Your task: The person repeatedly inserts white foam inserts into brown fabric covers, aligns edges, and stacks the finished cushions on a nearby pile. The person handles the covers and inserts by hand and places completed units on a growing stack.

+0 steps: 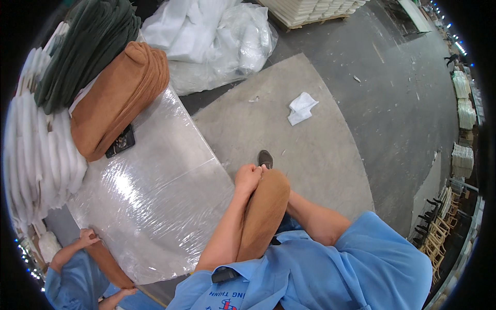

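Note:
A long brown fabric cushion (266, 206) stands on end against my body, its rounded top away from me. My left hand (249, 178) is closed on its far left edge, with the fingers bunched at the fabric. My right forearm passes behind the cushion. Of my right hand (265, 168) only some fingertips show, pinched at the same far edge beside the left; the rest is hidden. To the left, a folded stack of brown fabric covers (121, 98) lies on a plastic-wrapped table (170, 191).
Dark green covers (88, 51) and white cushion inserts (41, 155) are piled at far left, near a phone (122, 142). A co-worker's hands hold another brown piece (108, 263) at lower left. Clear plastic bags (222, 41) and a white scrap (301, 108) lie on the floor.

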Demonstrator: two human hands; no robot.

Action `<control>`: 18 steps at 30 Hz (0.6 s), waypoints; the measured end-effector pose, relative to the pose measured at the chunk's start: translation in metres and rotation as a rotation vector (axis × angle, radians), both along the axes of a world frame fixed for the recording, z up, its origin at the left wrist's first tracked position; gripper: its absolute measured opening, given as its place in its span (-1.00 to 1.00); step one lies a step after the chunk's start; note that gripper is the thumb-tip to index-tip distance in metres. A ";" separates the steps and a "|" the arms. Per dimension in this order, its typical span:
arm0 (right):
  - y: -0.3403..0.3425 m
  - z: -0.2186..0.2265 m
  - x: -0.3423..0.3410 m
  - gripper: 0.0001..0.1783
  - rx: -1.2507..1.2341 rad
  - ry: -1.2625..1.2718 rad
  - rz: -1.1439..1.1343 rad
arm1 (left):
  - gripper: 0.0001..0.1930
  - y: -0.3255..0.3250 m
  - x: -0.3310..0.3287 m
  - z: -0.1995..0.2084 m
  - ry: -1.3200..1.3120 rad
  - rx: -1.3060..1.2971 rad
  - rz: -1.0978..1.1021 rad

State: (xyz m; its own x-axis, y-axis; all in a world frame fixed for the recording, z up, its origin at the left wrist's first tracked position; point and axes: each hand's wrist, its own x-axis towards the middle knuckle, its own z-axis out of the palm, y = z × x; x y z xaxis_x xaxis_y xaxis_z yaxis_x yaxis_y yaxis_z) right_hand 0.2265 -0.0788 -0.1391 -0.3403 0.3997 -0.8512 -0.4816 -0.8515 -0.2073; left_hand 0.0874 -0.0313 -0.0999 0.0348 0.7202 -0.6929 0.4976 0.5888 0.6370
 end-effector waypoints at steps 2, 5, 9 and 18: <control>-0.006 0.001 0.014 -0.65 -0.015 0.354 -0.106 | -0.66 -0.002 -0.002 0.001 -0.063 0.001 0.062; -0.005 0.013 0.005 -0.64 0.360 -0.284 0.273 | -0.66 -0.001 0.000 0.008 -0.109 0.020 0.087; 0.008 0.079 0.010 -0.74 0.176 -0.178 0.167 | -0.67 -0.002 0.004 0.003 -0.099 0.046 0.068; 0.010 0.071 0.009 -0.72 0.545 -0.280 0.513 | -0.67 -0.001 0.012 0.006 0.041 0.074 0.051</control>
State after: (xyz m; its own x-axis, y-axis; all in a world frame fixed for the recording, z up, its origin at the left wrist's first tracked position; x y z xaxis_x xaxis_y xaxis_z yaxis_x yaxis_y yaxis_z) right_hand 0.2354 -0.0684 -0.0678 -0.3971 0.6355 -0.6622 0.0744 -0.6969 -0.7133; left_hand 0.0990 -0.0324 -0.0943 -0.0306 0.7698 -0.6375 0.4945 0.5659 0.6597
